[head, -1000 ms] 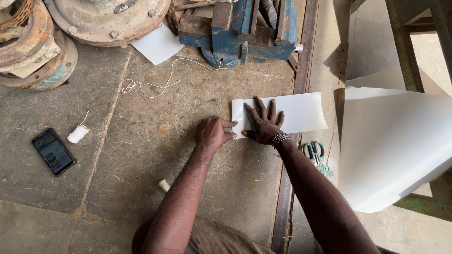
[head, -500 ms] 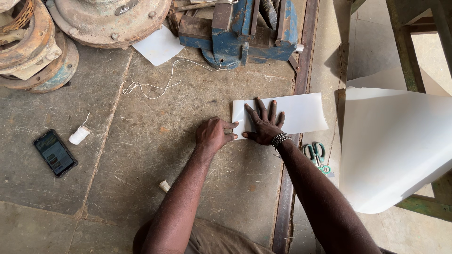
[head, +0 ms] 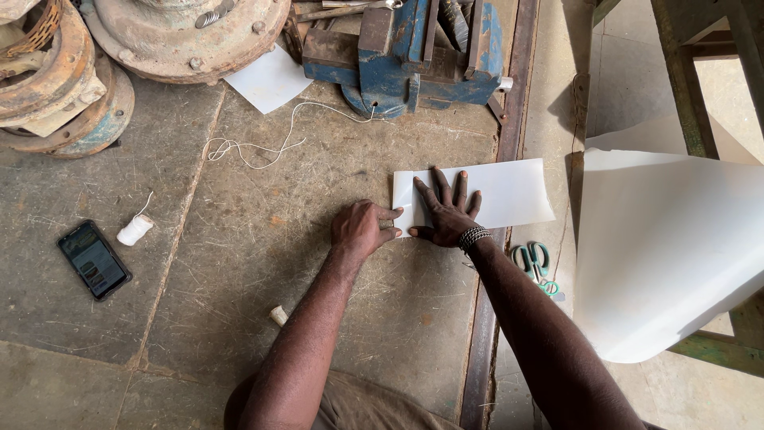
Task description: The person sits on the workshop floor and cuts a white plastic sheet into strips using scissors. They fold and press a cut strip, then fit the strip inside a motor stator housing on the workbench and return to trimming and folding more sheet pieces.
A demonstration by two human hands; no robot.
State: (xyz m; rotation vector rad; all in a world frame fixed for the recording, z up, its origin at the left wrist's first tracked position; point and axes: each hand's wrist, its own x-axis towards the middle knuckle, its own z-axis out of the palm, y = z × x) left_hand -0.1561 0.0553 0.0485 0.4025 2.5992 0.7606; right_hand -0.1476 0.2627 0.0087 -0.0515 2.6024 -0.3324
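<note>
Folded white sheet (head: 493,195): flat on the worn metal-topped workbench (head: 239,263), long side running left to right; right end lapping over the rusty steel edge rail (head: 487,318); left end under both hands.
Right hand (head: 447,213): palm down, fingers spread wide and straight, pressed flat on the left part of the sheet; grasping nothing; beaded bracelet (head: 473,236) at the wrist.
Left hand (head: 362,228): loosely curled, knuckles up, just left of the sheet; fingertips touching its left edge; whether pinching or only pressing, cannot tell.
Arms: both reaching forward from the lower edge of view, forearms bare; left arm rising from bottom centre, right arm coming in on a slant from bottom right, crossing the rail.
Blue bench vise (head: 414,52): at the far edge of the bench, beyond the sheet, apart from it.
White string (head: 263,147): loose tangle on the bench, left of the vise, trailing toward it.
Small white thread spool (head: 134,231): left part of the bench, just beside a black phone (head: 94,259).
Green-handled scissors (head: 537,267): right of the rail, near the right forearm.
Large white sheet (head: 668,247): curving up at right, well apart from the hands.
Rusty brake drums (head: 56,76): far left corner.
</note>
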